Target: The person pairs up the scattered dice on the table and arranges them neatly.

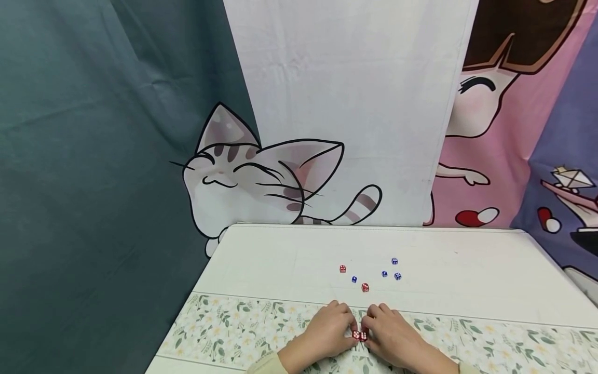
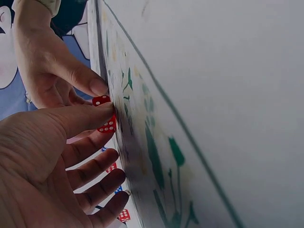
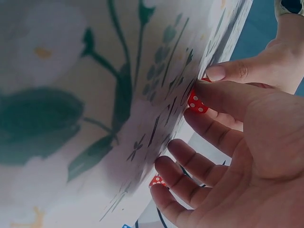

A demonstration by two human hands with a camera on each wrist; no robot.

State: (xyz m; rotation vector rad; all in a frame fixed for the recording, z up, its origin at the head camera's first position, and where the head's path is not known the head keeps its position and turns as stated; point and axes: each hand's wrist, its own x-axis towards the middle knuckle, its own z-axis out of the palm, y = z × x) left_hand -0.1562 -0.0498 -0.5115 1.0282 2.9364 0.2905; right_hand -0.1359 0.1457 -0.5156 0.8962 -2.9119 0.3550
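Observation:
Two red dice with white pips sit side by side on the flowered strip of the table in the head view. My left hand [image 1: 330,330] pinches the left red die [image 1: 356,335] between thumb and index finger. From the other side, the thumb and index finger of my right hand [image 1: 390,335] pinch the right red die [image 1: 364,336]. The wrist views show a red die [image 2: 107,124] by the left thumb and a red die [image 3: 196,101] between the right thumb and index finger. The other fingers of both hands are spread and slightly bent.
Beyond the hands lie two more red dice, one farther off [image 1: 343,269] and one nearer [image 1: 365,287]. Several blue dice are scattered around them, among them one at the left [image 1: 354,279] and one at the back [image 1: 394,261]. Printed curtains [image 1: 355,104] hang behind the white table [image 1: 280,254].

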